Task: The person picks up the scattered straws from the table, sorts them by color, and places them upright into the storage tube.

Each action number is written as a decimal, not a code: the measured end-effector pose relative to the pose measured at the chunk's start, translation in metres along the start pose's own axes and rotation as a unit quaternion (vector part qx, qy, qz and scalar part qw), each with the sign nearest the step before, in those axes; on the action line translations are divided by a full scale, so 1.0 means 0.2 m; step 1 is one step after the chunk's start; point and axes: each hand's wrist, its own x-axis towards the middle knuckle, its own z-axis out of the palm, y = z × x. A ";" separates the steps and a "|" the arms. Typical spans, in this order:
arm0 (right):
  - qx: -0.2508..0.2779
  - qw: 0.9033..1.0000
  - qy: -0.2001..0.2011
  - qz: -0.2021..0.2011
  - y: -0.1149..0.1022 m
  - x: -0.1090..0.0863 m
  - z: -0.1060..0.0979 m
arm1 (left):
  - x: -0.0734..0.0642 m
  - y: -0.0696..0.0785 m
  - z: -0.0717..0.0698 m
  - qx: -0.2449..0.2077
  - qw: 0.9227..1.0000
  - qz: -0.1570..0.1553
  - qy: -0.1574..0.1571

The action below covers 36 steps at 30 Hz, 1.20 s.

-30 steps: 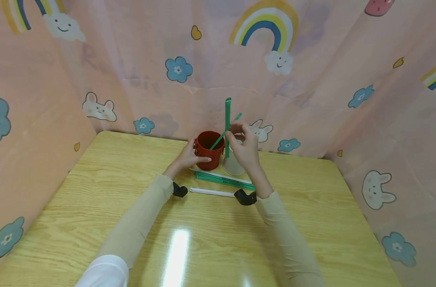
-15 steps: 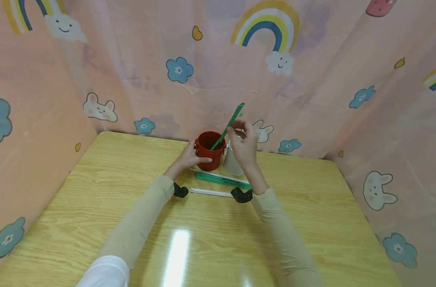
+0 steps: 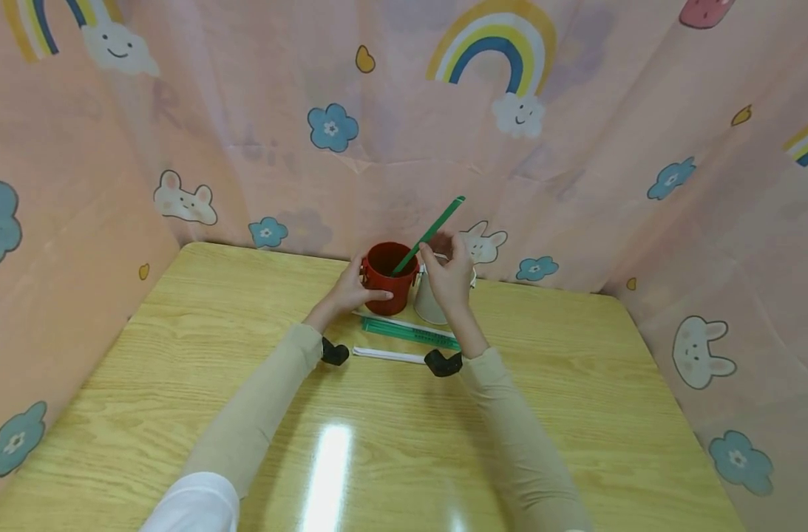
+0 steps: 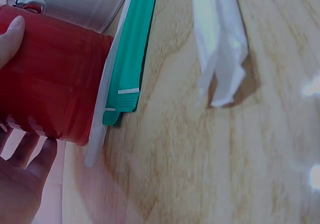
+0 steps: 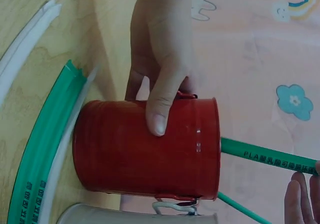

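Observation:
A small red metal bucket (image 3: 385, 294) stands upright on the table, and my left hand (image 3: 347, 290) grips its side, thumb across the front. In the left wrist view the fingers (image 4: 42, 161) lie against the bucket's other side. My right hand (image 3: 450, 277) pinches a green-wrapped straw (image 3: 443, 219), which slants with its lower end inside the bucket's mouth. The right wrist view shows printed lettering on this wrapper. A second green straw (image 5: 242, 207) also sticks out of the bucket there. Beside it stands a pale bucket (image 3: 430, 304), partly hidden by my right hand.
In front of the buckets lie several green-wrapped straws (image 3: 404, 330) alongside a white-wrapped one. Nearer the person, another white-wrapped straw (image 3: 386, 355) lies across the wooden table (image 3: 390, 443). A pink patterned curtain (image 3: 277, 96) hangs behind the table.
The held straw has tilted from upright to a slant, and its lower end has moved left into the red bucket. My right hand has shifted slightly down; my left hand keeps its grip.

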 end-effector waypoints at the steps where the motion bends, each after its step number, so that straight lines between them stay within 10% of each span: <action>1: 0.002 1.000 0.000 0.006 0.01 0.00 0.00 | 0.00 0.00 0.00 -0.001 1.000 0.002 0.001; 20: -0.084 0.991 0.013 0.101 0.28 0.01 0.04 | 0.01 -0.02 0.01 0.005 1.000 -0.001 0.005; 36: -0.112 0.991 -0.050 0.053 0.27 -0.02 -0.01 | 0.01 -0.01 0.00 0.001 1.000 -0.011 0.004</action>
